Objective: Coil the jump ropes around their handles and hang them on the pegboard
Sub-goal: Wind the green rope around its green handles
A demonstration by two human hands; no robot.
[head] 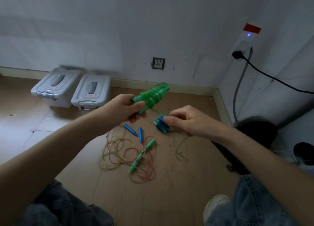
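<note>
My left hand [124,109] grips a pair of green handles [153,96] with green rope coiled around them, held up over the floor. A green strand runs from that bundle to my right hand [188,120], which pinches it near a blue-and-green coiled rope bundle [161,124]; whether that bundle is held or lies on the floor I cannot tell. Loose green rope [180,149] trails down below my right hand. On the wooden floor lie two blue handles [134,131] and two green handles [141,155] amid loose yellow and red rope loops [119,156]. No pegboard is in view.
Two grey lidded storage boxes [73,89] stand by the wall at the back left. A wall socket [158,63] is behind, and a power strip with a black cable [271,77] is on the right. My knees in jeans and a white shoe [215,207] fill the lower edge.
</note>
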